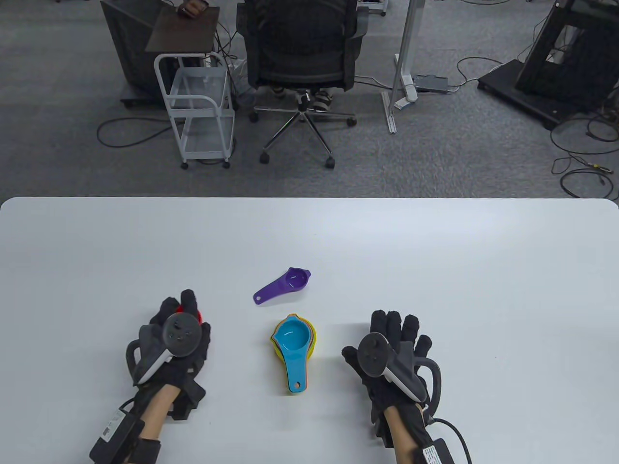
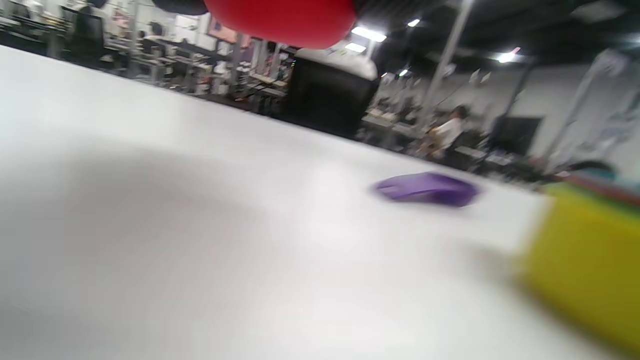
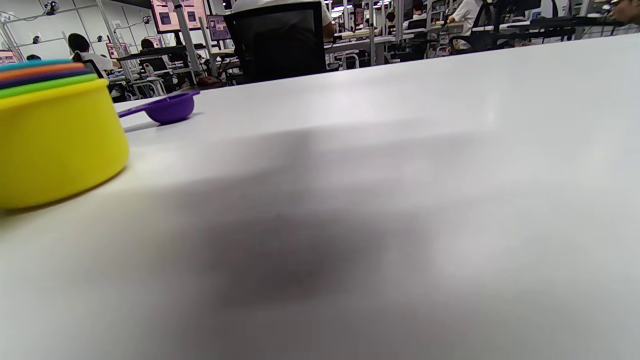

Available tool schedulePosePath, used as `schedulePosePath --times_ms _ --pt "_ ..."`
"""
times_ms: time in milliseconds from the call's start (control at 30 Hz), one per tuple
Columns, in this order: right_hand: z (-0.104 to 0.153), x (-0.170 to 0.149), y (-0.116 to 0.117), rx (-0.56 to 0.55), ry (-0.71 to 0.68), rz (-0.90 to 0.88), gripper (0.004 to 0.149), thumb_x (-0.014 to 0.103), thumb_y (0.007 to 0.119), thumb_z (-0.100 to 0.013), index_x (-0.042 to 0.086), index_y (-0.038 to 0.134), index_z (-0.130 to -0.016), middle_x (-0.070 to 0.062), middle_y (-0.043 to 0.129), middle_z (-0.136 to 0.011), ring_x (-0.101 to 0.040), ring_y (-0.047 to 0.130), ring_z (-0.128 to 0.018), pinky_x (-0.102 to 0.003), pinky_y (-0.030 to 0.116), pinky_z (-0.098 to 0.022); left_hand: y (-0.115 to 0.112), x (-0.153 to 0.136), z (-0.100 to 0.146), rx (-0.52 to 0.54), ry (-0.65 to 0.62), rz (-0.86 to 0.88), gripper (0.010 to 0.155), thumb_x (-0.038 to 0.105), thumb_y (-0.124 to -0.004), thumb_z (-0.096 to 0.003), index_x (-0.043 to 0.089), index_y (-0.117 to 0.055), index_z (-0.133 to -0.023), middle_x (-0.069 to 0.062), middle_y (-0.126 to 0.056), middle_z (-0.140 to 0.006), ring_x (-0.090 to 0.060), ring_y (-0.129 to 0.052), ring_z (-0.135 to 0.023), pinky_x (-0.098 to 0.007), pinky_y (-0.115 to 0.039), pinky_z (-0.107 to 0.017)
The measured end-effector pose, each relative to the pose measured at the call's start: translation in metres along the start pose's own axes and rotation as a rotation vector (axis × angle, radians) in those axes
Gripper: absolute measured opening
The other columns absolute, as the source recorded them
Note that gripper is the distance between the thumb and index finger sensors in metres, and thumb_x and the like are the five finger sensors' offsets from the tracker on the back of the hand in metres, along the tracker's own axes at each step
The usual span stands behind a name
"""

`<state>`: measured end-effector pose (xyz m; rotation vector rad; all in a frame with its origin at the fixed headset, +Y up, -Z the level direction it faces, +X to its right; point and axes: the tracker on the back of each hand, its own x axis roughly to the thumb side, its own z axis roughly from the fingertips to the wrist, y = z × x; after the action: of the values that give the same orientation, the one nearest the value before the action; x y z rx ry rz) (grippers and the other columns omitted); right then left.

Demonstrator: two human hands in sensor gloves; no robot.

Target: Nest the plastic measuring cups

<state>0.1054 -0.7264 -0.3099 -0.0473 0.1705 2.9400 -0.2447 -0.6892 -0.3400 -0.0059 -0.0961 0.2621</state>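
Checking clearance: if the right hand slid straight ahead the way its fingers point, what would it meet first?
Probably nothing: the right hand points up the white table, bare ahead; the nested stack of plastic measuring cups sits off to its left.

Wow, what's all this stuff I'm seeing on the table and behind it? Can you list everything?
Nested measuring cups: one stack, blue on top, yellow outermost, table centre.
Purple separator scoop: one, lying alone beyond the stack.
Red cup: one, under the left hand's fingers, mostly hidden.
Table: one, white.
Office chair: one, black, beyond the table.
Wire cart: one, white, left of the chair.
Cables: several, black, on the grey floor.
Left hand: black glove with tracker, holds the red cup.
Right hand: black glove with tracker, fingers spread flat, holding nothing, right of the stack.
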Motion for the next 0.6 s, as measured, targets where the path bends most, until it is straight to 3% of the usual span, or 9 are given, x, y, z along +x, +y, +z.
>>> schedulePosePath --times_ms 133,300,600 --pt "0.001 0.002 -0.001 -0.004 -0.009 0.001 0.094 0.064 0.046 -0.052 0.003 0.013 -0.116 -0.037 0.018 -0.12 -0.066 0.013 -0.099 -0.082 0.018 -0.064 -0.008 0.072 0.009 -0.025 -0.025 0.022 0.076 0.04 -0.061 -0.0611 0.007 -0.02 -0.115 -0.043 -0.024 -0.111 -0.062 -0.041 -0.093 -0.077 -0.037 -0.064" --pt "0.002 0.002 0.0 0.01 -0.004 -0.002 0.094 0.064 0.046 -0.053 0.003 0.013 -0.116 -0.038 0.017 -0.119 -0.066 0.013 -0.099 -0.082 0.018 -0.064 -0.03 0.125 0.0 -0.1 0.018 0.09 0.076 0.04 -0.062 -0.0615 0.005 -0.021 -0.115 -0.044 -0.024 -0.11 -0.063 -0.041 -0.092 -0.077 -0.036 -0.062" --pt "0.003 0.003 0.0 0.023 -0.004 -0.008 0.094 0.064 0.047 -0.053 0.002 0.013 -0.116 -0.039 0.017 -0.119 -0.067 0.012 -0.098 -0.082 0.017 -0.064 -0.06 0.151 -0.018 -0.16 0.102 0.079 0.078 0.039 -0.065 -0.0614 0.003 -0.02 -0.115 -0.045 -0.022 -0.109 -0.065 -0.038 -0.092 -0.078 -0.033 -0.061"
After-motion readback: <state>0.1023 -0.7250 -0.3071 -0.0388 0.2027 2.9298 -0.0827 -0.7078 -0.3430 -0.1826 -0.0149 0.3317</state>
